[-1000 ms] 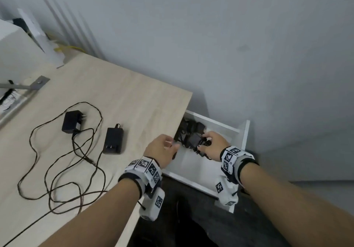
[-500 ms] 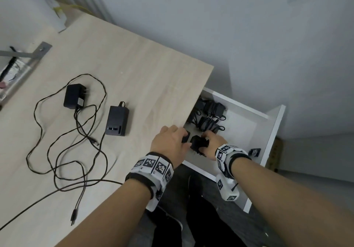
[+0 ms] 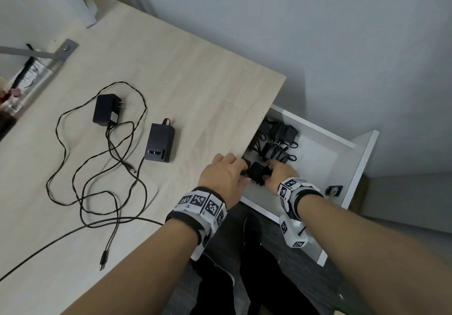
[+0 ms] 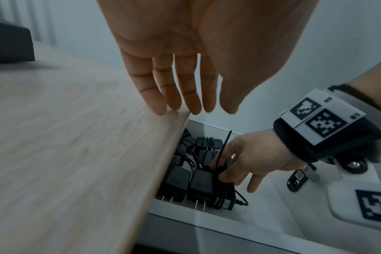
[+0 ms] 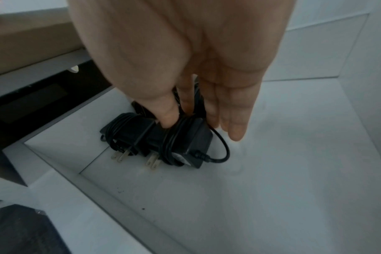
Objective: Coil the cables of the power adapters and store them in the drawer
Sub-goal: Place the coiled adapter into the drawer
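Observation:
A white drawer (image 3: 362,158) stands open beside the wooden table (image 3: 195,82). My right hand (image 3: 278,173) is inside it at the front left. Its thumb and fingers (image 5: 168,118) pinch the wound cable of a black coiled adapter (image 5: 185,139) that lies on the drawer floor beside another one (image 5: 126,130). Several more coiled adapters (image 3: 278,138) lie further back. My left hand (image 3: 227,175) is open, its straight fingers (image 4: 174,101) touching the table's edge. On the table lie a black plug adapter (image 3: 107,109) and a black brick adapter (image 3: 160,142), both with loose cables (image 3: 97,192).
The right half of the drawer floor (image 5: 283,163) is bare white. A small black part (image 3: 333,190) sits at the drawer's front right. A grey metal bracket (image 3: 58,53) is at the table's far left. A grey wall rises behind. My dark-trousered legs (image 3: 244,278) are below the drawer.
The right hand has brought the coiled adapter down onto the drawer floor at the front. The left hand has come off it and now rests at the table's edge.

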{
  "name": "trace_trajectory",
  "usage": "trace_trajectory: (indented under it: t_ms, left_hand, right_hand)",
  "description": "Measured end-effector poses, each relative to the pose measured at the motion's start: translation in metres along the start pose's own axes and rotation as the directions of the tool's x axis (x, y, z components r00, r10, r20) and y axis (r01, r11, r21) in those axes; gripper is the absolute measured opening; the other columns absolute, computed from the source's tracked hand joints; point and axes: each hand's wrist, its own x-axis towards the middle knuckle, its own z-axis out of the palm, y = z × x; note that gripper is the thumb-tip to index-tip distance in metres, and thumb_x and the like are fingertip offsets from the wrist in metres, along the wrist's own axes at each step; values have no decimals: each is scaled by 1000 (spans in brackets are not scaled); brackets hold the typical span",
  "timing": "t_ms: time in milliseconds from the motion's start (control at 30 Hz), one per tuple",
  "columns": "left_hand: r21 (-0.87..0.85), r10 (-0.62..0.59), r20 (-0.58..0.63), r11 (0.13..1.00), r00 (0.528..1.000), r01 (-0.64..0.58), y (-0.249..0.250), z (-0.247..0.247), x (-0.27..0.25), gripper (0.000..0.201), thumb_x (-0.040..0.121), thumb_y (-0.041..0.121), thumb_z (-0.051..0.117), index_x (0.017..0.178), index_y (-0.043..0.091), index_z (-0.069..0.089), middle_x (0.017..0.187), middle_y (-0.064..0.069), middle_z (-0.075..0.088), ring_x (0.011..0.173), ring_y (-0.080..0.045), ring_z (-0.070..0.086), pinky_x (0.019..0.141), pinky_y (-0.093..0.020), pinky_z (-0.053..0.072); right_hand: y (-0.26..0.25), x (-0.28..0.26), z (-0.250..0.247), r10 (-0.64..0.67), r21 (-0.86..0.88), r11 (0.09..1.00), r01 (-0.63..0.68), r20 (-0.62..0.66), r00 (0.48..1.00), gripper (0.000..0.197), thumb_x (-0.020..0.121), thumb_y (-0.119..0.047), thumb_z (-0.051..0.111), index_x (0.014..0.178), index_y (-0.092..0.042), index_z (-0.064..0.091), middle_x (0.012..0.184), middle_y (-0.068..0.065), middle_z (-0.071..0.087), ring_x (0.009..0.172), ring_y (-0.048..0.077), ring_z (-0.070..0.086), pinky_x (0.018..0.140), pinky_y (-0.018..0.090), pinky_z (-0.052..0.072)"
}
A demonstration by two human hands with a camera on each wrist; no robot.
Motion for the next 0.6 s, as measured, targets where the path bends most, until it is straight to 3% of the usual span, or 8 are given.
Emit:
trace_trajectory:
  t_ms: [233,433,600]
  left_hand:
    - [-27,-85,13,996,996,86,-18,-33,-20,34,96,37,48,126,23,51,125,4,51,116,-19,42,88,-35,46]
    - [-63,-175,-69,983,982,170,-49,-73,-50,34,95,40,49,126,24,51,126,5,50,119,-18,40,90,-34,44]
    - [-77,-232,-163,972,959,222,-85,-99,-88,34,94,42,51,123,25,52,122,6,51,117,-18,42,90,-34,44]
  right_hand:
    - [-40,-19,-37,-26,-116,993,16,-86,996,34,88,-34,57,117,-16,60,112,9,66,101,31,63,83,34,53]
    - [-107,-40,-78,-74,-161,986,47,-167,983,17,87,-27,54,91,-13,63,96,6,69,80,27,62,68,28,49]
    - [-150,-66,-92,-113,-189,980,67,-242,964,33,91,-24,51,124,-17,53,126,7,57,111,28,58,86,33,47]
